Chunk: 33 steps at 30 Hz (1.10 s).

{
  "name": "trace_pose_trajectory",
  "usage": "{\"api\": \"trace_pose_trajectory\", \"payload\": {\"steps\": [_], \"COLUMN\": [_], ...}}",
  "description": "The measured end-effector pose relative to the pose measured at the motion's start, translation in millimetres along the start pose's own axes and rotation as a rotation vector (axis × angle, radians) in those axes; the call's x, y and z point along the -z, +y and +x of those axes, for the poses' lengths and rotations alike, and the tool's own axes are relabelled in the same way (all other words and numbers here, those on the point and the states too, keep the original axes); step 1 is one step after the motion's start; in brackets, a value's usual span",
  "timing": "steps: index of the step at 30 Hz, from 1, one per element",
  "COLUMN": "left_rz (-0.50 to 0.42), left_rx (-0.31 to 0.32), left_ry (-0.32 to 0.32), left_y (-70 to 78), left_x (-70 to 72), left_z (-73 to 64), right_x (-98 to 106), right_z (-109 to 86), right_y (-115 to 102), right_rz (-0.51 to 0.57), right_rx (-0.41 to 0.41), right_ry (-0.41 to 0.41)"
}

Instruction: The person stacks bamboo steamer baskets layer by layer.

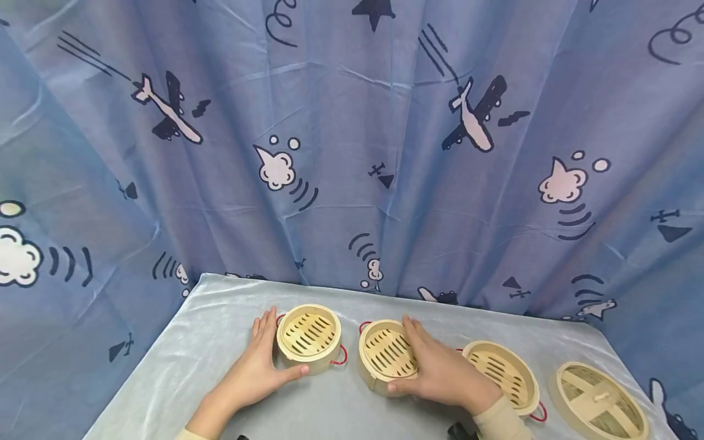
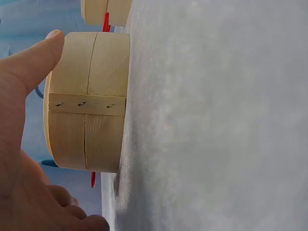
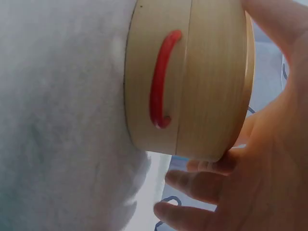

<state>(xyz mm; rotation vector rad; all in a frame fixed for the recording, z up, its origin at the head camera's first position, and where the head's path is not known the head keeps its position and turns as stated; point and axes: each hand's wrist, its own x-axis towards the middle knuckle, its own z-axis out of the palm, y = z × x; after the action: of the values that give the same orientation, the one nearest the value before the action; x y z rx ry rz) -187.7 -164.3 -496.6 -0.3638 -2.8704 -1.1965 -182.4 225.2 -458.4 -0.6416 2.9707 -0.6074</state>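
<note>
My left hand (image 1: 260, 373) spreads around a small round bamboo steamer basket (image 1: 309, 333). Its fingers lie straight along the basket's left side, and the thumb (image 2: 45, 55) reaches across near the front rim. With thumb and fingers spanning it, my right hand (image 1: 440, 366) grips a second bamboo steamer basket (image 1: 387, 351) by its front and far rim. Both baskets have slotted floors and red handles; one red handle (image 3: 159, 82) faces the right wrist camera. They stand upright on the pale cloth, a short gap apart.
A third bamboo steamer basket (image 1: 503, 373) stands to the right, partly behind my right forearm. Farther right lies a round bamboo steamer lid (image 1: 602, 400) with a cross bar and knob. A pale cloth (image 1: 181, 366) covers the table, and a blue patterned curtain (image 1: 330, 122) hangs behind.
</note>
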Motion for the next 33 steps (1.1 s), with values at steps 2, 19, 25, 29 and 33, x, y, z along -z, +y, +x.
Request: {"api": "trace_pose_trajectory", "payload": {"steps": [2, 19, 25, 29, 33], "left_rz": [-0.016, -0.058, -0.036, -0.028, -0.001], "left_rx": [0.007, -0.060, -0.037, -0.030, -0.015], "left_ry": [0.003, 0.094, 0.105, 0.115, 0.126], "left_y": [-1.7, -6.3, -5.4, -5.8, -5.8], "left_x": [-1.1, -4.4, -2.1, -3.1, -4.1], "left_z": [0.9, 1.9, 1.1, 1.0, 0.5], "right_x": [-2, -9, -11, -12, -13], "right_z": [1.1, 6.6, 7.9, 7.6, 6.9], "right_y": [2, 5, 5, 4, 4], "right_rz": [0.038, 0.154, 0.184, 0.185, 0.166], "right_rx": [-0.006, -0.032, 0.003, 0.003, 0.015], "right_ry": [-0.010, 0.011, 0.032, 0.041, 0.061]}}
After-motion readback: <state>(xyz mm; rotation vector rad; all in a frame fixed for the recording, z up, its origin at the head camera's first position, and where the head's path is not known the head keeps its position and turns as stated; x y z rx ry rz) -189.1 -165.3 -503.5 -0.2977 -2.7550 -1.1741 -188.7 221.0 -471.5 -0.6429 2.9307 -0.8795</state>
